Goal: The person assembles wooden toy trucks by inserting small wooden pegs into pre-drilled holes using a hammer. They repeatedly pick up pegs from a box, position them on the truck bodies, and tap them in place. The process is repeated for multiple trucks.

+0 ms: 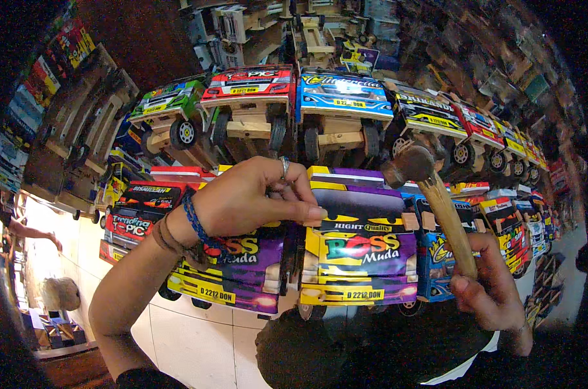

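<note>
My right hand (491, 295) is wrapped round the wooden handle of a hammer (450, 227). The hammer's dark metal head is raised at the upper right of a toy truck (360, 262) with a purple, yellow and black printed front. My left hand (268, 198) is closed in a pinch at that truck's upper left edge, its thumb tip over the dark windscreen area. What the pinched fingers hold, if anything, is hidden. A small wooden block (410, 222) sticks out at the truck's right edge. Under my left wrist stands a similar purple and yellow truck (242, 275).
A blue truck (434, 262) stands close on the right, and a red and black one (141, 214) at the left. Behind runs a row of wooden toy trucks, including a blue-fronted one (344, 97). White floor tiles (190, 330) show in front. Another person's arm (34, 232) appears far left.
</note>
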The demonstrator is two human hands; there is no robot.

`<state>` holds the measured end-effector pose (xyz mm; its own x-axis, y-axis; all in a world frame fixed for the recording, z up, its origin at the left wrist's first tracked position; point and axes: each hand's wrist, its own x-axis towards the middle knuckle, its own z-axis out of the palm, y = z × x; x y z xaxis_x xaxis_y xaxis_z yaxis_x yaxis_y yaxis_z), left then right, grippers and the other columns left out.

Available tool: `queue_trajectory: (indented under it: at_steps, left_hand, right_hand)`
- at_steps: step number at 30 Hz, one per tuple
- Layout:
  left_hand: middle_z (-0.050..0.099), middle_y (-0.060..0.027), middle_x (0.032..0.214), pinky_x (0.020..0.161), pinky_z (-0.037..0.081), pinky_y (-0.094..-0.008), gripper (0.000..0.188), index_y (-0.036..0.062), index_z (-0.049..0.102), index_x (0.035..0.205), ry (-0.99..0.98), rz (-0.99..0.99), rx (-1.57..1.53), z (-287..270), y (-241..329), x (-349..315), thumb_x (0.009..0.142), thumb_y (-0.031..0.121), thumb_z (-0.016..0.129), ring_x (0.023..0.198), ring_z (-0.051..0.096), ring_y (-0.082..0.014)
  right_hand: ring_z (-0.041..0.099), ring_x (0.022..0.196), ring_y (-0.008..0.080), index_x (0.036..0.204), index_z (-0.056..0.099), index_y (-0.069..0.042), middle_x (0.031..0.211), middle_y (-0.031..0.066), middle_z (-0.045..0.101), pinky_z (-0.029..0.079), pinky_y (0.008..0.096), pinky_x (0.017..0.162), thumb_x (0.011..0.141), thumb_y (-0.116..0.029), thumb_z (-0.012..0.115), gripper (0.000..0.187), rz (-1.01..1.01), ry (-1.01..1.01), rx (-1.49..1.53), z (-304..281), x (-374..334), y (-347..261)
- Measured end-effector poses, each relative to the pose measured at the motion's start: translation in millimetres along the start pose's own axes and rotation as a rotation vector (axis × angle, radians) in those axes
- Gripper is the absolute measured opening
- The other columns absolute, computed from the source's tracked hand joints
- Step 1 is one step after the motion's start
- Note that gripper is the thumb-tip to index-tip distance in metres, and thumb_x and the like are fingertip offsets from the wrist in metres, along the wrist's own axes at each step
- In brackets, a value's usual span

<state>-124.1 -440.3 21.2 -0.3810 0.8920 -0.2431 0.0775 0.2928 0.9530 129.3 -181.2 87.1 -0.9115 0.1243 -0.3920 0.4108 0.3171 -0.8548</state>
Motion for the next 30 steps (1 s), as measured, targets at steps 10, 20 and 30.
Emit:
queue_trajectory:
  at_steps: [10,20,30]
  left_hand:
    - [0.071,-0.0025,0.085,0.069,0.051,-0.0231,0.021,0.0027,0.068,0.092,0.039,0.112,0.091,-1.8,-13.5,3.5,0.087,0.022,0.076,0.080,0.065,-0.0069]
    - [0.071,-0.0017,0.091,0.079,0.051,-0.0244,0.021,0.0032,0.068,0.095,0.003,0.016,0.070,-2.9,-9.7,2.0,0.088,0.022,0.076,0.085,0.064,-0.0074]
    - [0.070,-0.0008,0.089,0.078,0.051,-0.0245,0.022,0.0034,0.069,0.095,0.008,0.028,0.138,-3.4,-9.6,2.6,0.088,0.023,0.076,0.083,0.063,-0.0071]
  right_hand:
    - [0.066,0.102,0.0404,0.148,0.034,-0.002,0.124,0.0236,0.062,0.054,0.0445,0.085,0.094,-0.007,0.058,0.060,-0.243,-0.060,-0.685,7.0,0.0,-10.0]
    - [0.068,0.075,0.0327,0.152,0.028,-0.002,0.100,0.0214,0.067,0.057,0.0396,0.064,0.088,0.000,0.062,0.072,-0.418,-0.064,-0.811,18.4,-8.4,1.6]
    - [0.069,0.083,0.0381,0.150,0.028,0.006,0.104,0.0273,0.067,0.055,0.0406,0.071,0.085,0.008,0.058,0.071,-0.349,-0.025,-0.800,30.7,-8.6,-0.5]
